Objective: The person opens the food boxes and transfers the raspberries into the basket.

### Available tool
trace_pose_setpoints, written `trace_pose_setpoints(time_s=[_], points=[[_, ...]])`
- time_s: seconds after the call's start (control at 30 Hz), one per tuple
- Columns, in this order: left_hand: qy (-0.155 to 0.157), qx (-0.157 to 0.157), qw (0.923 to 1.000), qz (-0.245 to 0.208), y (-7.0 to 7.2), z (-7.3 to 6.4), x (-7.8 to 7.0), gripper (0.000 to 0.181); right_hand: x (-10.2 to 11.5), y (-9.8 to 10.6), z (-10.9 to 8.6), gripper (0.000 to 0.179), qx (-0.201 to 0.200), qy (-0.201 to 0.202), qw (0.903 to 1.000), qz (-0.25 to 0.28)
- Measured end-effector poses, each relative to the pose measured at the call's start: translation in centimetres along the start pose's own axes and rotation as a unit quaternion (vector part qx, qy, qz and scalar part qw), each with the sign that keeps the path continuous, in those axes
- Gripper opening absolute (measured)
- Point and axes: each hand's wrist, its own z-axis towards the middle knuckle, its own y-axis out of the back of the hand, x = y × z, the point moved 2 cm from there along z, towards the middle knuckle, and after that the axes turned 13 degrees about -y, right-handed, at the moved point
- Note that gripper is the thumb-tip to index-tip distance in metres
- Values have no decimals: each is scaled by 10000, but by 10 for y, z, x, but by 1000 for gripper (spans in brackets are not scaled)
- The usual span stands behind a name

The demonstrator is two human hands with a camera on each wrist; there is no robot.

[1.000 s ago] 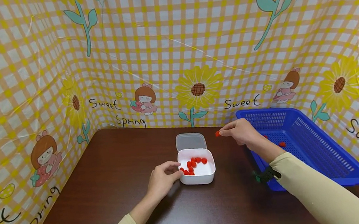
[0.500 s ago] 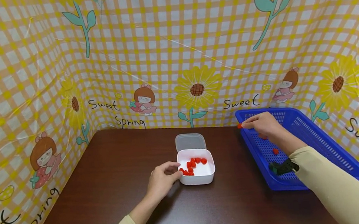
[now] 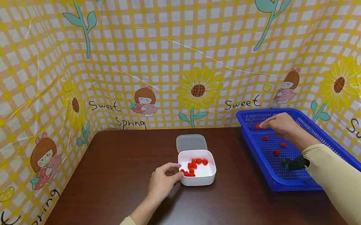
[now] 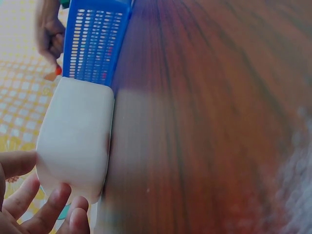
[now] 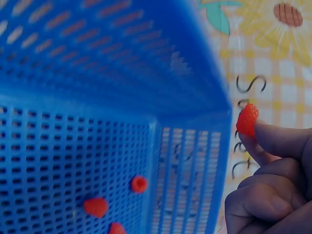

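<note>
My right hand [image 3: 283, 125] pinches a red raspberry [image 5: 247, 120] between thumb and fingertips, over the far left part of the blue basket [image 3: 266, 171]. Three more raspberries lie apart on the basket floor, one of them a raspberry [image 5: 95, 207] seen on its side. To the left, a white square box [image 3: 198, 181] stands on the table with several raspberries [image 3: 194, 163] in it, mostly along its left and far sides. My left hand [image 3: 163, 180] holds the box by its left side, thumb and fingers at the wall, as the left wrist view also shows.
Behind the box, a translucent lid [image 3: 191, 142] lies on the dark wooden table [image 3: 122, 161]. A checked cloth [image 3: 159, 47] with printed flowers hangs around the back and sides. The basket's raised rim [image 3: 242, 135] lies between box and basket floor.
My right hand has moved right with the raspberry, from behind the box's right side to over the basket. My left hand and the box have stayed in place.
</note>
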Motion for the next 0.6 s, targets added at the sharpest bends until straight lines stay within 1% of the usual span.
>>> trace_pose_setpoints(time_s=[0.2,0.4,0.5,0.6], points=[[14,2,10000,-9,0,0,1,26,-13,6,6,46,85,-50,9999,-126],[16,6,10000,-58,0,0,1,26,-22,8,12,42,-20,-251,9993,-278],[14,7,10000,-66,0,0,1,26,-27,10,14,36,-8,-349,9990,-292],[0,4,10000,-59,0,1,0,26,-32,11,17,22,-2,-511,9981,-346]])
